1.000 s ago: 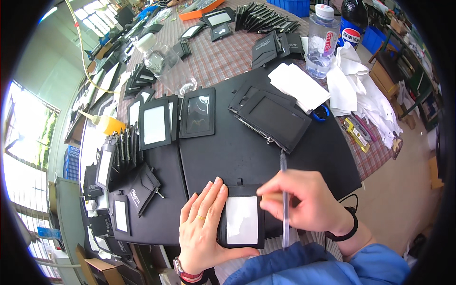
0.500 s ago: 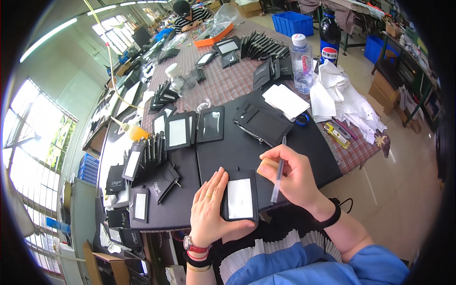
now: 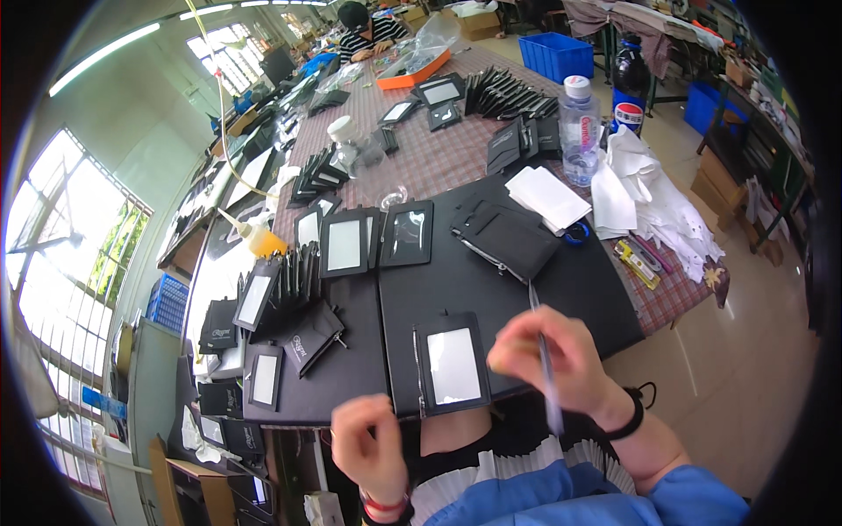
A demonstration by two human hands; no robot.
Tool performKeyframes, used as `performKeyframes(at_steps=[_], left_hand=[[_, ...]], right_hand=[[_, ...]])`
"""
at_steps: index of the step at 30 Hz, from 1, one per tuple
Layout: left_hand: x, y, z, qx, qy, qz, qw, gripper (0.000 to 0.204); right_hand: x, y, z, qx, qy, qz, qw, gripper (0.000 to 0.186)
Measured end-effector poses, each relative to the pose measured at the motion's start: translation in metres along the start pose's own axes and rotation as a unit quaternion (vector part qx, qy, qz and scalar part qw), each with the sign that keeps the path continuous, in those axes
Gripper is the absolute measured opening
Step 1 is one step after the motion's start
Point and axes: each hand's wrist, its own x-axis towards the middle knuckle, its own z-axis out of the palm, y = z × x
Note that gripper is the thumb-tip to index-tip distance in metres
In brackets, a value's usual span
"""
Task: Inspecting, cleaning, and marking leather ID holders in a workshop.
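Note:
A black card holder (image 3: 406, 364) with a clear window over a white insert lies on the black work surface just in front of me, a zipper along its left side. My left hand (image 3: 370, 445) is off it, near the table's front edge, fingers curled in loosely; nothing shows in them. To the right of the holder, my right hand (image 3: 561, 358) pinches a slim pen (image 3: 548, 373) with a translucent barrel, smeared by motion. Beyond that hand a larger black zippered pouch (image 3: 504, 237) lies at an angle. More windowed holders (image 3: 344, 243) stand behind on the left.
White sheets (image 3: 549, 200), a clear bottle (image 3: 580, 131), a dark cola bottle (image 3: 629, 83) and white cloth (image 3: 658, 188) are at the right. A yellow glue bottle (image 3: 263, 241) stands left. Beyond the checked cloth are an orange tray (image 3: 414, 72) and a person in stripes (image 3: 373, 37).
My left hand has lifted off the card holder and drawn back toward me, its fingers curling. My right hand, still holding the pen, has moved slightly nearer and right. The holder's zipper now shows.

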Motion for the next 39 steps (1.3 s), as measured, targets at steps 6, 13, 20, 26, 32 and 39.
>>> performKeyframes(at_steps=[6, 13, 20, 26, 32, 39], left_hand=[[-0.007, 0.018, 0.022, 0.017, -0.131, 0.087, 0.987, 0.021], [0.003, 0.017, 0.028, 0.035, -0.121, 0.109, 0.986, 0.025], [0.012, 0.021, 0.03, 0.044, -0.135, 0.129, 0.981, 0.021], [0.019, 0.035, 0.027, 0.169, -0.131, 0.168, 0.962, 0.02], [0.023, 0.032, 0.026, 0.184, -0.12, 0.176, 0.96, 0.021], [0.028, 0.024, 0.011, -0.029, -0.139, 0.044, 0.989, 0.019]], right_hand=[[-0.035, -0.011, 0.027, 0.294, -0.033, 0.108, 0.949, 0.024], [-0.03, -0.011, 0.024, 0.262, -0.051, 0.082, 0.96, 0.021], [-0.031, -0.01, 0.024, 0.24, -0.036, 0.065, 0.968, 0.016], [-0.02, -0.012, 0.022, -0.038, -0.088, -0.12, 0.988, 0.025], [-0.02, -0.018, 0.033, -0.09, -0.09, -0.143, 0.982, 0.029], [-0.033, -0.025, 0.031, 0.262, -0.026, 0.107, 0.959, 0.024]])
